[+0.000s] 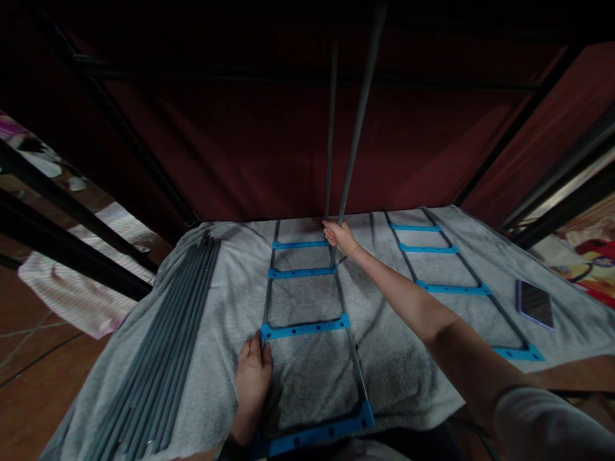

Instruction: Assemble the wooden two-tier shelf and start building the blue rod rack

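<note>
In front of me lies a ladder-like frame (307, 330) of thin grey side rods and blue crossbars with holes. My left hand (254, 372) is closed at its left edge, by the end of a blue crossbar, with the fingers curled and partly hidden. My right hand (340, 237) is wrapped round a long grey rod (358, 128) tilted upward near the frame's far right corner. A second thin grey rod (331, 128) rises beside it; whether the same hand holds it too, I cannot tell. A grey end below the fist reaches a blue crossbar (302, 273).
A row of several grey tubes (168, 346) lies at left on the grey cloth (230, 275). A second blue-and-grey frame (454, 289) lies to the right, with a phone (535, 303) beside it. Dark bars and a red panel (269, 147) stand behind.
</note>
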Demonstrator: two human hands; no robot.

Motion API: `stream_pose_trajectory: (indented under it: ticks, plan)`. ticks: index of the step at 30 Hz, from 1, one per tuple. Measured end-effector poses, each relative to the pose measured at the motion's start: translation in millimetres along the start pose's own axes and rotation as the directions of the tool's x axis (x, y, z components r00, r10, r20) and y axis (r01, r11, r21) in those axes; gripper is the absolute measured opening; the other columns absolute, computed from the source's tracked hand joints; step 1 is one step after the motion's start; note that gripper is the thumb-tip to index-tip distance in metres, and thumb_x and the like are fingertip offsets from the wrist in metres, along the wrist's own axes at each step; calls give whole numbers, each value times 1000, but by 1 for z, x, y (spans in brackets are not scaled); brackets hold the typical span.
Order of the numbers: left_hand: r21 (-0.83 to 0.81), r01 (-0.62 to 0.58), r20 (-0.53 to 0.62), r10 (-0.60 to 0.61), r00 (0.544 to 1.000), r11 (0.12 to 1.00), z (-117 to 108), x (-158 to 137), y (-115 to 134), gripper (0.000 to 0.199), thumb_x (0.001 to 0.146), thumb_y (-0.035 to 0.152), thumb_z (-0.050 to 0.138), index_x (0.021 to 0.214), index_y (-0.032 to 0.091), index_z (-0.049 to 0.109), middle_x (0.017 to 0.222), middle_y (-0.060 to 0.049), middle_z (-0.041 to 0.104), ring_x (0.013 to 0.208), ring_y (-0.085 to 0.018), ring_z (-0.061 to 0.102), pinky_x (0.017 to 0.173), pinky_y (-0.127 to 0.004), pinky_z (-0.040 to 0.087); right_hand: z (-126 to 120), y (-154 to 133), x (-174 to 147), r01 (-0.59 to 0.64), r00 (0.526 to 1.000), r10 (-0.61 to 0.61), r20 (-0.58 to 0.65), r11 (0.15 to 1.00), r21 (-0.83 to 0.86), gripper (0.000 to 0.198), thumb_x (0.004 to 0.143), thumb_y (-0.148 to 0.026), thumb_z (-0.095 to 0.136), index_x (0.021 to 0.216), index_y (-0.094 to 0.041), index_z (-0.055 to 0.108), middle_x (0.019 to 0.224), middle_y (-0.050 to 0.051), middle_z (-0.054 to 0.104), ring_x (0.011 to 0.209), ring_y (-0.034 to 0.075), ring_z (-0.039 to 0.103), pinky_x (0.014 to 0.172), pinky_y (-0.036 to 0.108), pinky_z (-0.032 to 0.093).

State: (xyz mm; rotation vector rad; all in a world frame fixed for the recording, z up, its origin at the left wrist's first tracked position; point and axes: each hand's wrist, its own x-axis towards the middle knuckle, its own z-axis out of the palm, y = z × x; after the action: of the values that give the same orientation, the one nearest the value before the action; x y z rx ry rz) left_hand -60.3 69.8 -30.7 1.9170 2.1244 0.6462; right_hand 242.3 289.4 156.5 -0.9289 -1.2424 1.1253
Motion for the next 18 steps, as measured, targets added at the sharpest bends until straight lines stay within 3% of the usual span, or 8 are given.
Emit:
stream_pose_trajectory:
  ticks: [8, 12, 15, 18]
  plan:
    - [18, -80, -47, 81, 996, 997, 4, -1, -5, 48, 102, 37, 37, 138, 11, 56, 122, -17, 64, 117, -29, 61, 104, -46, 51, -1, 8, 10, -30, 987, 33, 157, 999, -21, 66, 83, -64, 65, 48, -25, 24, 41, -8, 21, 37, 6, 15, 37, 24, 13]
    - [17, -105, -75, 106, 992, 994, 4, -2, -5, 46, 101, 35, 38, 136, 11, 57, 120, -16, 65, 116, -29, 62, 103, -46, 52, 1, 10, 9, -36, 983, 40, 181, 999, -25, 64, 80, -63, 67, 48, -25, 26, 42, -8, 22, 37, 6, 16, 38, 24, 12]
    - [13, -114, -78, 114, 990, 993, 3, -2, -3, 45, 101, 33, 39, 137, 11, 56, 119, -16, 65, 116, -29, 61, 103, -46, 52, 1, 11, 4, -38, 991, 43, 125, 998, -45, 62, 82, -60, 66, 49, -26, 26, 43, -8, 23, 39, 7, 17, 39, 25, 15]
    - [7, -102, -82, 103, 991, 995, 4, -1, -3, 43, 101, 32, 39, 135, 12, 56, 120, -16, 64, 117, -29, 61, 104, -46, 52, 1, 10, -2, -47, 999, 46, -18, 996, -80, 56, 86, -56, 62, 52, -26, 29, 44, -7, 27, 42, 9, 22, 41, 25, 21]
